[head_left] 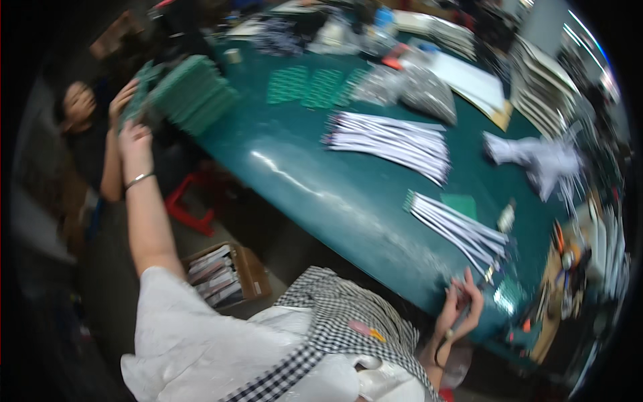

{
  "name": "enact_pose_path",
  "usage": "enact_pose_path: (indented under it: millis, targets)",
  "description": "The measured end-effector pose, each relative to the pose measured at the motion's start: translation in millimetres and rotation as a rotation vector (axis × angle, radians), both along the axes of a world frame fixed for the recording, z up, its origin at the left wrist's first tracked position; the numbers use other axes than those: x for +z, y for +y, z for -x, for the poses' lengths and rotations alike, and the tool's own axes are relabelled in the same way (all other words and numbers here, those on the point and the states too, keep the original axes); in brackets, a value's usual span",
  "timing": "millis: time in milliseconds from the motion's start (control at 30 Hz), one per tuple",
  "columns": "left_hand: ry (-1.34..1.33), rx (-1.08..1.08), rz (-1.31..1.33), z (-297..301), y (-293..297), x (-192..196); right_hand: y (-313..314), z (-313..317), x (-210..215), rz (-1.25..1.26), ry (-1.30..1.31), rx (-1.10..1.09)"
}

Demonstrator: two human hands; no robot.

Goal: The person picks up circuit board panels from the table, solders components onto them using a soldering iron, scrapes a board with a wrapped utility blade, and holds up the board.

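Note:
My left hand reaches far out to the left, its fingers closed at the lower edge of a green sheet-like piece, blurred by motion. A co-worker's hand touches the same piece from the other side. A stack of green sheets stands beside it on the table corner. My right hand is at the near table edge, fingers curled around a slim dark tool whose kind I cannot make out. Just beyond it lies a small bundle of white cables with bare ends near my fingertips.
On the green table lie a larger white cable bundle, green perforated panels, bags of small parts and a white cable tangle. Hand tools crowd the right edge. A red stool and an open carton stand below.

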State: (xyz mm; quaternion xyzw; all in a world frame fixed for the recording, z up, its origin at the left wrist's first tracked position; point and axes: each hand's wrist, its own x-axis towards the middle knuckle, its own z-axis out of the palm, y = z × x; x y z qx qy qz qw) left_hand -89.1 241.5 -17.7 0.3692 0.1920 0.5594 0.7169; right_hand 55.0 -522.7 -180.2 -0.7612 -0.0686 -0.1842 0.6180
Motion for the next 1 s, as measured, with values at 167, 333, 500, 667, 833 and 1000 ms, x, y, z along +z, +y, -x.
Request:
enact_pose_path:
  millis: [167, 333, 500, 667, 833, 1000]
  targets:
    - [0.233, 0.203, 0.028, -3.6, 54.8, 19.2, 0.4, -10.2, 4.1, 0.042, -0.063, 0.018]
    - [0.402, -0.177, -0.048, -80.4, 25.0, -4.5, -1.3, -7.7, 12.1, 0.030, -0.095, 0.042]
    - [0.938, -0.319, -0.321, -142.4, -108.3, -11.2, -2.4, -1.0, 10.9, 0.162, -0.065, -0.049]
    - [1.448, -0.182, -0.563, -233.7, -90.4, -83.1, 3.7, 0.8, 13.3, 0.257, -0.192, 0.022]
    - [1.870, -0.061, -0.603, -299.8, -107.4, -112.8, 7.8, 0.7, 12.3, 0.353, -0.208, -0.043]
    - [1.904, -0.005, -0.494, -328.0, -123.9, -125.3, 6.4, -0.7, 12.1, 0.407, -0.167, -0.058]
